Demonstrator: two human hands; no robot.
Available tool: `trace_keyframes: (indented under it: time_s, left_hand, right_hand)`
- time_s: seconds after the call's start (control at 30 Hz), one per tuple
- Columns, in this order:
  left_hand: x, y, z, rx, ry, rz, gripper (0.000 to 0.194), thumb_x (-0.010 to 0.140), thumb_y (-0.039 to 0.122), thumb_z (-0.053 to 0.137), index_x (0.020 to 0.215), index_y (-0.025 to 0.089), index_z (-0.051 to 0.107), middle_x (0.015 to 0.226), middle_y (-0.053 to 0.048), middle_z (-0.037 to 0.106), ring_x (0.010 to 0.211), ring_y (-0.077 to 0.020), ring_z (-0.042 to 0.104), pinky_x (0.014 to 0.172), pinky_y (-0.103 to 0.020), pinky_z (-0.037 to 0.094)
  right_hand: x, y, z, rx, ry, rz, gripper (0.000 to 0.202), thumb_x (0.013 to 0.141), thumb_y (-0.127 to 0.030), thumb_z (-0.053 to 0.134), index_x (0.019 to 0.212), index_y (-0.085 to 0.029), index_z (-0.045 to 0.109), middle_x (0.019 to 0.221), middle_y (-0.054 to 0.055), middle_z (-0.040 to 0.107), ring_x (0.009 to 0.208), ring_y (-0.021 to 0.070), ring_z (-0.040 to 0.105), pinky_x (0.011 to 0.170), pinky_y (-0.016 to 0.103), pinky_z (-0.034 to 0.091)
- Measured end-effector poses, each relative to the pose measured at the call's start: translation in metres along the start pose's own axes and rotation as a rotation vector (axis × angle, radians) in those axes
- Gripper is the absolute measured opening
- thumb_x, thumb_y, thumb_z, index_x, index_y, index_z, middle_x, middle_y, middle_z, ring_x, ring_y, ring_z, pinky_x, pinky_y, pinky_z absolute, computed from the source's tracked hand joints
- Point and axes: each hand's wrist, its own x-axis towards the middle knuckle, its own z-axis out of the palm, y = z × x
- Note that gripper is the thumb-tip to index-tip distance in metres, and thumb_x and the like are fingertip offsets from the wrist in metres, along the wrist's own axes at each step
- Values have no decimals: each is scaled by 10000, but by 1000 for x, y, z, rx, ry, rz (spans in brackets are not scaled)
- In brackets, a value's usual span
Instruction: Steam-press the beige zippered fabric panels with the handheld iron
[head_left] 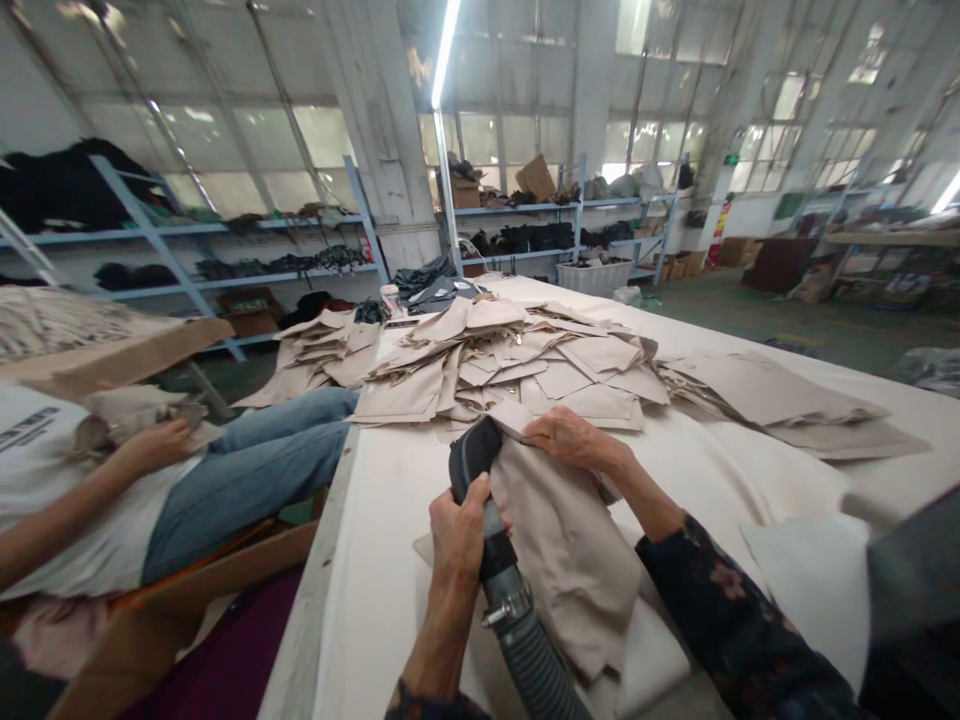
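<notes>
My left hand (459, 530) is wrapped round the neck of a black suction nozzle (474, 450). From its lower end a grey ribbed hose (534, 655) runs down toward me, joined by a metal clamp. Pinched at its upper edge by my right hand (570, 437) is a beige fabric piece (566, 550), which hangs down over the near part of the table. The nozzle's mouth is against or very close to the cloth's top edge; exact contact cannot be made out. Just beyond both hands lies a heap of beige fabric pieces (517, 360).
More beige pieces lie in a stack (780, 395) at the right of the white table (390, 560). On the left a seated person in jeans (247, 470) holds beige cloth. A cardboard box (195, 600) stands beside the table's left edge. Blue shelves (517, 208) line the far wall.
</notes>
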Motion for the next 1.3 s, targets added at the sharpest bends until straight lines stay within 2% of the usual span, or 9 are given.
trace_keyframes:
  time_s: [0.23, 0.3, 0.4, 0.5, 0.63, 0.8, 1.0, 1.23, 1.3]
  left_hand:
    - [12, -3, -9, -45, 86, -10, 338, 633, 439, 647, 617, 116, 549, 452, -28, 578, 361, -164, 544, 353, -266, 438]
    - [10, -3, -8, -49, 64, -6, 346, 634, 450, 644, 613, 117, 549, 444, -29, 573, 366, -169, 548, 351, -266, 435]
    - [3, -2, -3, -36, 12, 5, 350, 644, 460, 634, 612, 123, 545, 445, -32, 574, 358, -166, 541, 340, -261, 427]
    - [-4, -2, 4, -13, -46, 12, 326, 646, 445, 634, 608, 136, 538, 445, -24, 569, 349, -161, 533, 339, -263, 434]
    - [-5, -4, 8, 7, -106, 19, 285, 654, 406, 626, 589, 146, 528, 444, -21, 562, 344, -159, 528, 348, -275, 451]
    - [0, -6, 6, 13, -120, 11, 271, 670, 394, 612, 587, 155, 514, 457, -27, 573, 363, -163, 545, 369, -276, 469]
    - [3, -9, 5, 96, -162, 25, 277, 685, 400, 590, 574, 159, 512, 455, -32, 572, 329, -158, 520, 334, -280, 453]
    - [6, -9, 0, 213, -86, 53, 290, 664, 428, 602, 569, 166, 523, 422, -36, 562, 359, -186, 557, 347, -265, 444]
    - [4, -9, -1, 226, -101, 48, 295, 672, 437, 593, 580, 166, 522, 426, -35, 566, 363, -183, 558, 354, -263, 448]
  right_hand:
    - [-8, 20, 8, 249, 91, 103, 309, 849, -217, 447, 547, -157, 422, 521, -64, 267, 506, 82, 293, 501, 207, 222]
    - [-7, 24, 12, 282, 100, 111, 250, 838, -197, 439, 594, -151, 469, 534, -59, 315, 523, 89, 328, 515, 203, 250]
    - [-5, 24, 14, 331, 93, 92, 154, 822, -154, 425, 766, -136, 567, 641, -26, 486, 615, 115, 434, 586, 207, 321]
    - [-5, 23, 14, 376, 74, 70, 206, 821, -131, 407, 878, -130, 604, 743, 7, 573, 694, 138, 484, 654, 226, 358]
    - [-6, 25, 15, 445, 14, 35, 245, 848, -160, 400, 903, -128, 637, 739, 2, 595, 683, 139, 499, 640, 223, 379]
    - [-7, 23, 14, 501, -35, 16, 274, 872, -228, 420, 922, -121, 667, 725, 7, 620, 629, 133, 502, 578, 212, 384]
    - [-9, 19, 11, 515, -7, 49, 251, 819, -184, 483, 948, -123, 689, 841, 49, 677, 744, 178, 550, 666, 246, 415]
    - [-14, 26, 1, 534, -119, 47, 254, 804, -226, 493, 886, -119, 708, 691, -2, 632, 652, 151, 509, 601, 222, 388]
    - [-13, 25, 2, 559, -122, 49, 261, 811, -241, 485, 891, -117, 700, 669, -13, 598, 628, 132, 477, 577, 211, 363]
